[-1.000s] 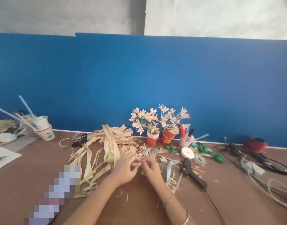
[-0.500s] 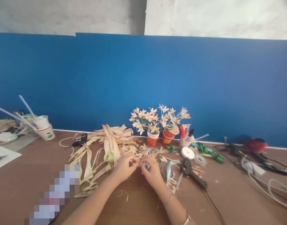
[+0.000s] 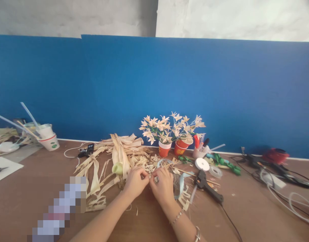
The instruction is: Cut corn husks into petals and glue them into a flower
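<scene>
My left hand (image 3: 136, 183) and my right hand (image 3: 162, 184) meet over the middle of the brown table, fingertips pinched together. Between them is a tiny pale piece, too small to make out. Dried corn husks (image 3: 120, 151) lie heaped behind and left of my left hand, with a pale green roll (image 3: 117, 168) close by. Husk scraps (image 3: 144, 162) are scattered just beyond my fingers. To the right of my right hand a light blue ribbon (image 3: 181, 188) curls among thin fibres.
Red paper cups (image 3: 163, 151) hold pale husk flowers (image 3: 160, 126) against the blue partition (image 3: 106, 84). A black glue gun (image 3: 208, 186), white spool (image 3: 202, 164) and clear tape roll (image 3: 215, 172) lie right. Cables (image 3: 293, 205) sprawl far right; a white cup (image 3: 48, 142) leans far left.
My right hand has turned a little, its wrist shifting left and its fingers curling in towards my left hand. Both hands stay together at nearly the same spot.
</scene>
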Action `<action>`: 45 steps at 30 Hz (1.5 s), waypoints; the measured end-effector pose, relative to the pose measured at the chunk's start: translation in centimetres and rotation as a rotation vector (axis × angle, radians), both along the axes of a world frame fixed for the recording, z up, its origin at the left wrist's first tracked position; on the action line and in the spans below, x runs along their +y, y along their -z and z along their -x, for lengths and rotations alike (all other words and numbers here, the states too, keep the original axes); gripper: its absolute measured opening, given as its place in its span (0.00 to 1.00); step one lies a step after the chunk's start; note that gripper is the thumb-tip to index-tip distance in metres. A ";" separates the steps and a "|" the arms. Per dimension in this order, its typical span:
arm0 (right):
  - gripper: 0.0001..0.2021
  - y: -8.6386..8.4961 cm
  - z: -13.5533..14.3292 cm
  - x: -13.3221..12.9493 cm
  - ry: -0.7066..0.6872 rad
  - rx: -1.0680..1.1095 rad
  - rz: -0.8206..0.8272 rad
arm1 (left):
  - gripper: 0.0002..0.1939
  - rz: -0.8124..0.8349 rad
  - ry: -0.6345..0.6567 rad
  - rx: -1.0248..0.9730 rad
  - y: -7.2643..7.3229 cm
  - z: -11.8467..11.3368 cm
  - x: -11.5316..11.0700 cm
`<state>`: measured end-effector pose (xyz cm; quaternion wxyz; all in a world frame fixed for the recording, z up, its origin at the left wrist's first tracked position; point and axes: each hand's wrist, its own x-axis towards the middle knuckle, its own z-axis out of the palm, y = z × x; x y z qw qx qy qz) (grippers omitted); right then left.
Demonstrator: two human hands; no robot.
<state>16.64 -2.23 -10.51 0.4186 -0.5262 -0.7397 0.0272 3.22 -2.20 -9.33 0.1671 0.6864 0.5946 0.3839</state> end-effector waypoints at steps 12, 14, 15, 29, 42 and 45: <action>0.05 0.1 -1.1 0.7 -0.246 0.065 0.046 | 0.06 -0.027 0.031 0.116 -0.5 0.2 -0.2; 0.06 0.2 -0.7 0.5 -0.239 0.045 0.051 | 0.06 -0.021 0.003 0.138 -0.6 -0.2 -0.5; 0.05 0.3 -0.5 0.4 -0.226 0.031 0.046 | 0.06 -0.015 -0.019 0.149 -0.5 -0.3 -0.6; 0.08 0.6 -0.7 0.6 -0.098 -0.276 0.087 | 0.11 -0.152 -0.243 0.313 0.3 3.7 1.3; 0.17 -4.8 -7.8 3.3 0.234 -0.145 0.084 | 0.17 -0.144 -0.088 0.401 -1.7 3.8 1.8; 0.14 -4.2 -8.7 2.4 0.279 -0.183 0.125 | 0.10 -0.149 0.001 0.386 -1.9 4.0 1.7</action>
